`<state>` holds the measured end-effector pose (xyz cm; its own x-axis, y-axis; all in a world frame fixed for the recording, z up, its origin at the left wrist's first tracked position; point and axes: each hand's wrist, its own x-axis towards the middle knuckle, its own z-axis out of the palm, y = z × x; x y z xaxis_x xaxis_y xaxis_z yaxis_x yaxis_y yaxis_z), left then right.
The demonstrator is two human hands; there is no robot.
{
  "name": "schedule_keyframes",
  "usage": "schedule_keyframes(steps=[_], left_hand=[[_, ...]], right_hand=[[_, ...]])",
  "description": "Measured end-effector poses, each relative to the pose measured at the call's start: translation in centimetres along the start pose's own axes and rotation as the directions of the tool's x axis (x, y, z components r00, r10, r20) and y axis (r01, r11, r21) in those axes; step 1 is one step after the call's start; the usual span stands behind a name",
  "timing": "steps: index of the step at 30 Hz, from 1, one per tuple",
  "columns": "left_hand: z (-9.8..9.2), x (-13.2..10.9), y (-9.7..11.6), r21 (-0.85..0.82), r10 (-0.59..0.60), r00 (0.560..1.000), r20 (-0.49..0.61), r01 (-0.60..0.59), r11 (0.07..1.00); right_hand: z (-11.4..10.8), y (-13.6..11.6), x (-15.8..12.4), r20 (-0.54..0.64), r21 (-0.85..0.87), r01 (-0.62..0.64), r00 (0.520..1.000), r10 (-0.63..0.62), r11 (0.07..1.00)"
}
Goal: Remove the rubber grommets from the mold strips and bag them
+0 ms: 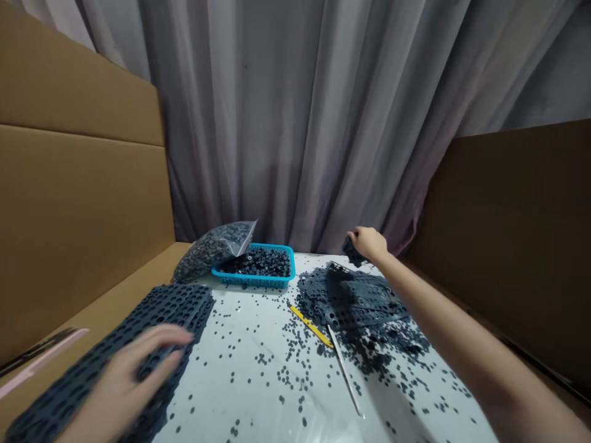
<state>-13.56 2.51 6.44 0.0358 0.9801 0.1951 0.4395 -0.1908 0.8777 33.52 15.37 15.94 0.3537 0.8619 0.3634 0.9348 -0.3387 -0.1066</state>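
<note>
The person's left hand lay open on a stack of dark perforated sheets, whose long axis ran from the near left toward the far right, along the table's left side. The right hand was curled closed around a dark clump at the table's far edge, right of a blue plastic basket of small dark pieces.

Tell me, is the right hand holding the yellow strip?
No, the right hand grips a dark clump, well away from the yellow strip.
</note>
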Motion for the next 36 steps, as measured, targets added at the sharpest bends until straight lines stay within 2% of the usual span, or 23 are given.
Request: schedule_keyframes(steps=[1,2,3,4,5,6,7,8,9,10,11,13,15,17,19,20,22,25,27,29,33,35,36], left_hand=[[2.5,0.5,1.2,-0.109,-0.044,0.987,0.157,0.062,0.992],[5.1,1.1,2.5,-0.249,-0.068,0.933,0.354,0.164,0.954],[7.7,1.7,3.8,-0.395,-0.067,0.846,0.529,0.316,0.863],[10.1,2.3,5.1,-0.509,-0.05,0.762,0.645,0.477,0.716],[12.2,3.0,6.2,-0.579,-0.022,0.703,0.711,0.604,0.548],[13.9,3.6,7.1,-0.62,-0.019,0.677,0.735,0.684,0.386],[15.2,4.2,7.7,-0.656,-0.041,0.687,0.726,0.708,0.261],[16.1,4.8,8.1,-0.689,-0.094,0.71,0.698,0.702,0.182],[16.6,5.3,8.2,-0.728,-0.194,0.74,0.644,0.671,0.14],[16.8,5.7,8.0,-0.75,-0.24,0.754,0.612,0.649,0.126],[16.8,6.1,7.6,-0.765,-0.269,0.762,0.589,0.633,0.119],[16.4,6.5,6.6,-0.791,-0.29,0.781,0.553,0.602,0.111],[16.0,6.8,5.3,-0.818,-0.283,0.81,0.514,0.562,0.122],[16.1,7.1,4.2,-0.835,-0.216,0.843,0.492,0.528,0.156],[16.7,7.5,3.3,-0.832,-0.105,0.852,0.513,0.524,0.183],[17.1,7.8,2.9,-0.826,-0.065,0.846,0.529,0.531,0.188],[18.0,8.3,2.1,-0.803,-0.034,0.824,0.566,0.56,0.201],[18.7,9.3,0.8,-0.743,-0.068,0.778,0.625,0.619,0.254],[18.4,10.1,-0.1,-0.694,-0.106,0.748,0.655,0.651,0.308],[17.9,10.9,-1.0,-0.658,-0.146,0.739,0.657,0.658,0.366],[17.2,12.2,-1.5,-0.636,-0.153,0.77,0.619,0.607,0.478],[17.5,12.5,-1.2,-0.631,-0.114,0.785,0.609,0.566,0.53],[17.7,12.7,-1.0,-0.626,-0.092,0.791,0.604,0.543,0.559]], right_hand=[[-1.4,-1.1,0.0,-0.007,0.015,0.06,0.998,-0.06,0.998],[-2.7,-2.3,-0.4,-0.008,0.033,0.123,0.992,-0.123,0.992],[-4.0,-3.5,-1.2,-0.003,0.053,0.186,0.983,-0.186,0.981],[-5.2,-4.6,-2.5,0.002,0.078,0.254,0.967,-0.255,0.964],[-6.1,-5.8,-4.2,0.008,0.133,0.359,0.932,-0.363,0.924],[-6.9,-6.8,-6.2,0.026,0.195,0.439,0.892,-0.452,0.877],[-7.3,-7.6,-8.5,0.053,0.248,0.51,0.842,-0.537,0.824],[-7.5,-8.3,-10.8,0.107,0.319,0.561,0.78,-0.617,0.764],[-7.3,-8.8,-13.2,0.169,0.408,0.577,0.714,-0.68,0.708],[-6.9,-9.2,-15.4,0.235,0.478,0.568,0.652,-0.721,0.67],[-6.2,-9.4,-17.5,0.301,0.514,0.553,0.6,-0.741,0.656],[-4.3,-9.6,-21.0,0.334,0.484,0.549,0.604,-0.724,0.681],[-2.2,-9.9,-23.8,0.281,0.402,0.629,0.607,-0.743,0.665],[-0.4,-10.5,-25.9,0.269,0.303,0.725,0.558,-0.785,0.619],[0.7,-11.5,-27.6,0.303,0.243,0.761,0.53,-0.792,0.602],[1.2,-12.1,-28.2,0.321,0.23,0.755,0.537,-0.78,0.614],[1.7,-13.3,-29.2,0.349,0.224,0.703,0.589,-0.729,0.675],[2.0,-14.2,-30.2,0.422,0.234,0.596,0.65,-0.632,0.768],[2.2,-14.0,-30.9,0.451,0.286,0.531,0.66,-0.601,0.797],[2.6,-13.2,-32.0,0.442,0.392,0.504,0.631,-0.638,0.77],[3.8,-10.9,-34.1,0.39,0.597,0.492,0.513,-0.765,0.634],[4.1,-9.7,-34.0,0.335,0.672,0.469,0.497,-0.801,0.572],[4.1,-9.0,-33.5,0.296,0.702,0.46,0.505,-0.811,0.543]])
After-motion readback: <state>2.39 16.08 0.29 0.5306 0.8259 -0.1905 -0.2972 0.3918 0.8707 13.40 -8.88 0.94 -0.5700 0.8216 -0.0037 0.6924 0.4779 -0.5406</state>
